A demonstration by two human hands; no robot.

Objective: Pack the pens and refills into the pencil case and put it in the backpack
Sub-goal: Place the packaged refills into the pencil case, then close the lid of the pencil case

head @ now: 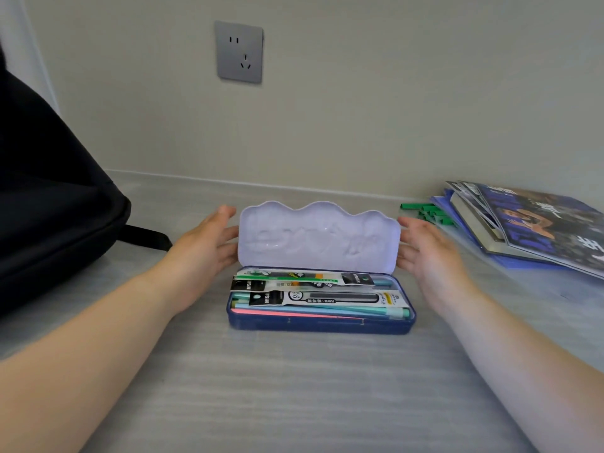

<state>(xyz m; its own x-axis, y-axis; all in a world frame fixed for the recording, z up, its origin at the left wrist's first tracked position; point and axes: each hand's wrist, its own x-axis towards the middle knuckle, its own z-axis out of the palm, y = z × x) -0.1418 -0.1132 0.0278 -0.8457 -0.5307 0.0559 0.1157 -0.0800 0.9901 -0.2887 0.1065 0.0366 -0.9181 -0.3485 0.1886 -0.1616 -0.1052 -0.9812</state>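
Lying on the pale grey wood-grain tabletop (294, 387), the dark blue metal pencil case (322, 323) holds pastel pens (359, 311) and packaged refills (323, 297). Its lilac scalloped lid (318, 238) stands upright, flanked by the left hand (204, 246) and right hand (428, 253), both spread, fingertips at its ends. Farther left sits the black backpack (49, 191); farther right, stacked magazines (536, 227).

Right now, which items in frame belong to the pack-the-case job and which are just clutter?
Job:
pencil case, lid up
refill packs inside
pens inside
backpack
left hand and right hand at the lid's ends

Lying about:
stack of magazines and books
green clips
wall socket
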